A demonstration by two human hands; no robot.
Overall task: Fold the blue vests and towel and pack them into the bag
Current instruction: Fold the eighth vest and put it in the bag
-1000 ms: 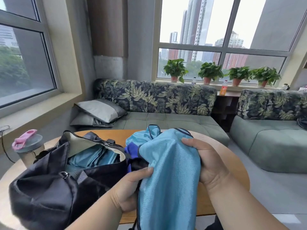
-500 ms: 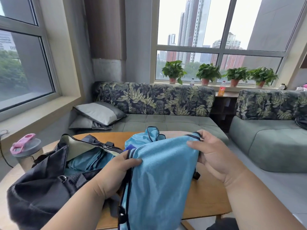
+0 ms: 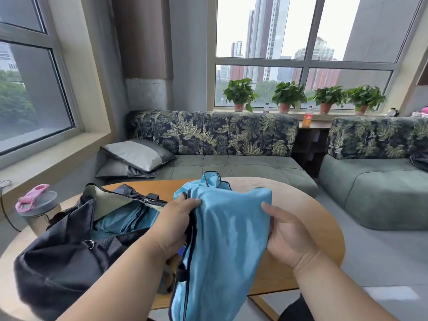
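Holding the blue vest up off the round wooden table, I have it stretched between both hands so the cloth hangs free and I can line it up for a fold. My left hand has fingers and thumb curled over the dark-piped edge near the top; my right hand pinches the opposite side, thumb on the front, the other fingers hidden behind the cloth. The vest is thin, smooth knit with a slight sheen, limp enough to drape in long soft ripples, so I judge it needs tension at both edges to crease straight.

Just left of my hands the black duffel bag sits slumped on the table, zip open, pale lining showing, with folded blue fabric already inside; I cannot tell vest from towel there. Another blue vest bunches on the table just beyond the one I hold, waiting its turn.

Left of the bag stands a shaker bottle with a pink flip cap. Farther back are the leaf-print sofa, grey pillows and potted plants on the sill.
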